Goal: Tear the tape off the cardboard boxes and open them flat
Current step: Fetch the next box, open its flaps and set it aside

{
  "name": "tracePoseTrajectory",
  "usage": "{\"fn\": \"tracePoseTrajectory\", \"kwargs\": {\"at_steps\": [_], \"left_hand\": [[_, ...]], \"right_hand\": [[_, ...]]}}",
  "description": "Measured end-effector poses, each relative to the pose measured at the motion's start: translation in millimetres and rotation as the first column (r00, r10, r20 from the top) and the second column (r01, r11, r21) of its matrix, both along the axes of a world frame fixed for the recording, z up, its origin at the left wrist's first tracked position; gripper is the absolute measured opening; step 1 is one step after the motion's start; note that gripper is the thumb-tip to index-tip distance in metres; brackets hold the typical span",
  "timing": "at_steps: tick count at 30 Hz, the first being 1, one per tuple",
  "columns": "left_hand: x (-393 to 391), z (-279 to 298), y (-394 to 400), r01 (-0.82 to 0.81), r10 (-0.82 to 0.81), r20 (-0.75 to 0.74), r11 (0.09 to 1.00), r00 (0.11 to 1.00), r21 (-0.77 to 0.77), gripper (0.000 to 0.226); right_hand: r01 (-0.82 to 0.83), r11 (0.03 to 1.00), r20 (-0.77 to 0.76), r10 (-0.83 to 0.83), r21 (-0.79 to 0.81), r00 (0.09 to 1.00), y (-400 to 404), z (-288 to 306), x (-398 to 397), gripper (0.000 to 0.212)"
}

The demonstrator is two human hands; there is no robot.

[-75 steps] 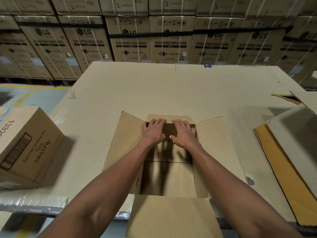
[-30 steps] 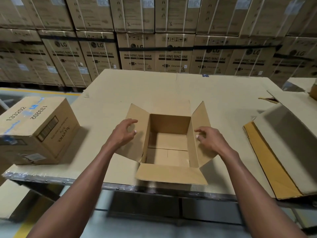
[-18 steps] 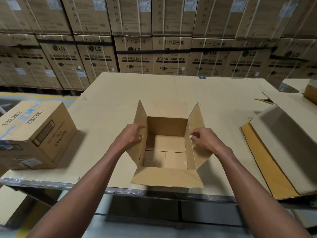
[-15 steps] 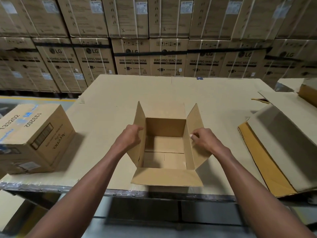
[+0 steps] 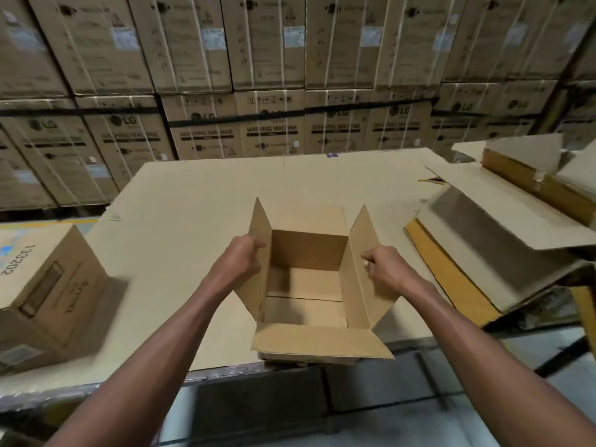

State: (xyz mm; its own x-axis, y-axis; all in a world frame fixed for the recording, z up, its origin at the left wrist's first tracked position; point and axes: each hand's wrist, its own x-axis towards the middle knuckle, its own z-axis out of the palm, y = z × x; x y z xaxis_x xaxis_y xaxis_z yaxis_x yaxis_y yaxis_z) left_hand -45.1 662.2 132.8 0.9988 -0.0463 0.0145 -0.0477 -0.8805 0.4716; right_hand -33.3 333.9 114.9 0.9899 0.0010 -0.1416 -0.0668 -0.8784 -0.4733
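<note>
Warehouse bay w/ stacked brown washing-machine cartons (image 5: 271, 130) behind a cardboard-covered worktable (image 5: 193, 201). Small plain brown open-topped cardboard box (image 5: 308, 253) sits upright at table's near edge, top flaps spread, near flap overhanging. Left hand (image 5: 240, 261) grips left flap, fingers curled at its edge; right hand (image 5: 385, 269) likewise pinches right flap. Judgement: empty, light, stiff panels, creases bend easily; hold by side walls/flap roots, not flap tips. Bottom seam appears closed. Sealed printed brown box (image 5: 42, 295) stands well left.

Brown cardboard box (image 5: 306, 285) upright at table's near edge, top flaps open, inside empty
</note>
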Motion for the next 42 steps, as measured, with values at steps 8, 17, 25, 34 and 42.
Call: {"fn": "tracePoseTrajectory", "kwargs": {"at_steps": [8,17,25,34,42], "left_hand": [[0,51,-38,0.107,-0.111,0.077,0.993,0.991,0.053,0.052],[-22,152,-97,0.095,-0.096,0.199,0.995,0.975,0.013,0.052],[-49,226,-142,0.13,-0.131,0.266,0.991,0.955,0.024,0.053],[-54,290,-187,0.223,-0.213,0.315,0.975,0.925,0.004,0.055],[-44,330,-236,0.346,-0.308,0.361,0.937,0.88,-0.043,0.05]], "right_hand": [[0.041,0.999,0.059,-0.04,-0.031,0.997,-47,54,-32,0.042],[0.06,0.998,0.265,-0.05,-0.031,0.963,-97,161,-61,0.044],[0.013,0.999,0.378,0.003,-0.038,0.926,-156,244,-83,0.037],[0.075,0.997,0.45,-0.053,-0.033,0.891,-203,305,-128,0.044],[0.205,0.979,0.477,-0.173,-0.017,0.862,-249,341,-149,0.044]]}}
